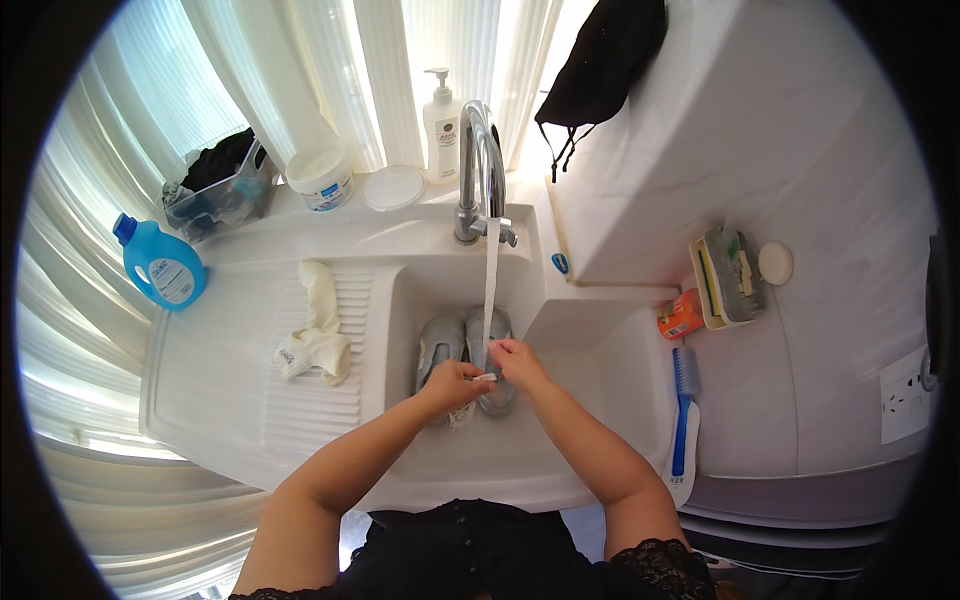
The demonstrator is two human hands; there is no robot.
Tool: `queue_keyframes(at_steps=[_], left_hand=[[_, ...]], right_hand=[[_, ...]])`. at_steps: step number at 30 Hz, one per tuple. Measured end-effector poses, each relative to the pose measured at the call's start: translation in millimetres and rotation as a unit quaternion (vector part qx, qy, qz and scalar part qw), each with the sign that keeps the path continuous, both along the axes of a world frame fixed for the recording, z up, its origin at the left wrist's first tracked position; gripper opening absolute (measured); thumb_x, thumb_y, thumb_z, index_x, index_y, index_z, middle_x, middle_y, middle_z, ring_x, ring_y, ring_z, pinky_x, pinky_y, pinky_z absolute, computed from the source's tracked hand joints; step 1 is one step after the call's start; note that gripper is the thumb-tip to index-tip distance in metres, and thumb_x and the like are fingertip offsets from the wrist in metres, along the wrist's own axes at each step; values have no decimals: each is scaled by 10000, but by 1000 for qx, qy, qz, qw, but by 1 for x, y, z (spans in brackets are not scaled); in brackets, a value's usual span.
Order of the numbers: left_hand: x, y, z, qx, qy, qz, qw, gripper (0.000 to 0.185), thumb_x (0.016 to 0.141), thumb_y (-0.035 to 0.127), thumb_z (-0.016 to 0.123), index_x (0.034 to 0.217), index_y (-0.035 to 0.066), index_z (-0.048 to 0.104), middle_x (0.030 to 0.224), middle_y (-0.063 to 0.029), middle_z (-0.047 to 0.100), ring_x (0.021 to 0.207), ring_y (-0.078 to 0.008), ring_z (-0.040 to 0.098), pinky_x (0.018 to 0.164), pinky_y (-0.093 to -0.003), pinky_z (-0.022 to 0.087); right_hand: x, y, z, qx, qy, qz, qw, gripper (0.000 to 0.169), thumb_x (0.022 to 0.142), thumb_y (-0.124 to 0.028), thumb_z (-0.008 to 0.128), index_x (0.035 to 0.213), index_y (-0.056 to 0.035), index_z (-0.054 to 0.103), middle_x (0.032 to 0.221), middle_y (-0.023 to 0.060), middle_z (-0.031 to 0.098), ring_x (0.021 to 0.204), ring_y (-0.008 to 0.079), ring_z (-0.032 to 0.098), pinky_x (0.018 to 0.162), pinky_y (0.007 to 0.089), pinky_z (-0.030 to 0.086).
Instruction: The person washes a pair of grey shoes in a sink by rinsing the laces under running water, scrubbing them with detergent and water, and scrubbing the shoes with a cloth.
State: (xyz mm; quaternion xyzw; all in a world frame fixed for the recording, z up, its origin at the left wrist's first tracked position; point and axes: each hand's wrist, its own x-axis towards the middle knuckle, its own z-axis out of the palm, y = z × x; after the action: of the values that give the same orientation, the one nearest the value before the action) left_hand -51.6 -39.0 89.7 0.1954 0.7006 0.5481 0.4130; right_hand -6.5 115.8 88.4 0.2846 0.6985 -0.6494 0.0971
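Observation:
Two grey shoes lie side by side in the basin of a white laundry sink: a left shoe and a right shoe. My left hand is above them, pinching a white shoelace between thumb and fingers. Beside it, over the right shoe, my right hand has its fingertips drawn together at the running water. Whether it grips part of the lace is too small to tell. The water falls from a chrome faucet. More laces dangle below my left hand.
A white sock lies on the ribbed washboard. Behind it are a blue detergent bottle, a clothes bin, an open white tub and a pump bottle. At right sit a blue brush and an orange bottle.

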Motion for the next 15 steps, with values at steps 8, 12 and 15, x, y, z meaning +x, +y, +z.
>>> queue_keyframes(at_steps=[8, 12, 15], left_hand=[[5, -30, 12, 174, -478, 318, 800, 419, 876, 488, 420, 938, 97, 558, 779, -44, 545, 700, -201, 536, 747, -504, 469], [-1, -37, 25, 136, -449, 340, 815, 414, 888, 477, 399, 966, 104, 561, 805, -39, 546, 725, -204, 532, 763, -509, 462], [-7, -36, 30, 154, -445, 320, 822, 397, 892, 462, 401, 982, 112, 562, 835, -44, 543, 767, -210, 528, 773, -515, 458]], right_hand=[[-16, -41, 0, -168, 138, -251, 943, 229, 870, -231, 513, 1006, -50, 545, 795, 13, 551, 660, 82, 509, 569, 243, 425], [-56, 5, 35, -114, 132, -180, 968, 161, 819, -133, 561, 903, 3, 581, 650, 37, 547, 490, 93, 488, 472, 225, 425], [-97, 43, 20, 76, 207, -196, 955, 138, 792, -76, 535, 897, 6, 572, 688, 42, 550, 590, 94, 508, 527, 222, 421]])
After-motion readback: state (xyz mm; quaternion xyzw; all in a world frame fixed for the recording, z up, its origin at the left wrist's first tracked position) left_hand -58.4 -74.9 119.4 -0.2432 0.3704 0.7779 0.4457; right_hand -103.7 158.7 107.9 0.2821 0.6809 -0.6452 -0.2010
